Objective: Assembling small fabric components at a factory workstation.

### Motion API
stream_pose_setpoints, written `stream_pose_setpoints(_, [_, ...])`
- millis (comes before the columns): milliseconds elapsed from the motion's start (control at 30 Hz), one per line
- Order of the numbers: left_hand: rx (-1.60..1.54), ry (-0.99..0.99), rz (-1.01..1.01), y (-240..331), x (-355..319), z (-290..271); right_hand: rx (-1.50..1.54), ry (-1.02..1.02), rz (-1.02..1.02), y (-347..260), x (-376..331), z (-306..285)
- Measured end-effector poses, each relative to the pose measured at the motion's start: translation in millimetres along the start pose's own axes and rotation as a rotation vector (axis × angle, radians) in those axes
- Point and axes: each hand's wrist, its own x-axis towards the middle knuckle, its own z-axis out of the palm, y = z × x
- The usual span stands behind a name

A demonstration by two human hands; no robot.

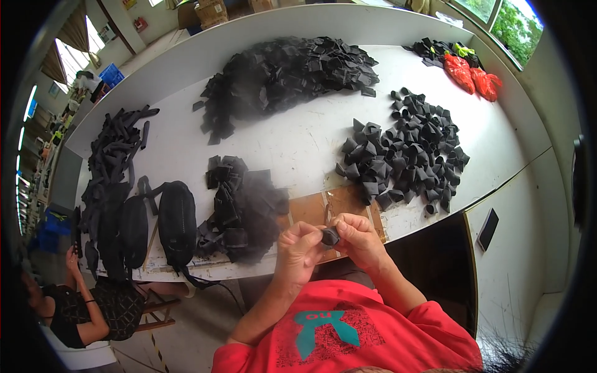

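Note:
Between my two hands, over the front edge of the white table, is a small black fabric piece (330, 236), bent into a rounded shape. My left hand (300, 247) pinches its left side, and my right hand (356, 238) grips its upper right side with thumb and fingers. Beneath them lies a brown board (311, 207). Left of my hands is a heap of flat black fabric pieces (264, 193). To the right, a pile of curled black pieces (404, 149) spreads over the table.
A large mound of black pieces (292, 68) lies at the back. Black pouches (177, 224) and strips (115, 149) are at the left. Red plastic bags (460, 73) sit at the far right. A phone (488, 229) lies on the side surface. Another person (81, 311) sits at lower left.

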Motion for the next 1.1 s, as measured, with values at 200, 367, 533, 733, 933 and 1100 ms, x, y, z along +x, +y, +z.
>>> stream_pose_setpoints(200, [-0.441, -0.257, -0.277, 24.6, 5.8, 5.4, -0.331, -0.043, -0.159, -25.0, 3.3, 14.8])
stream_pose_setpoints(367, [-0.148, -0.061, -0.202, 33.5, 29.7, 10.3, -0.248, -0.095, -0.066, -29.8, 35.9, -2.2])
stream_pose_setpoints(533, [-0.209, -0.06, -0.229, 13.5, 35.8, -15.7, -0.339, -0.082, -0.154, -10.7, 39.9, -8.7])
stream_pose_setpoints(733, [-0.427, -0.059, -0.284, 21.2, 34.0, -1.0, -0.334, -0.146, -0.154, -10.1, 47.2, -17.7])
stream_pose_setpoints(933, [0.307, 0.026, 0.181, 11.2, 26.2, 3.8, -0.352, -0.118, -0.143, -11.4, 41.6, -15.1])
stream_pose_setpoints(1100, [1.199, -0.122, 0.766, 26.4, 25.3, 21.2, -0.677, 0.144, -0.426, -16.3, 33.2, -15.2])
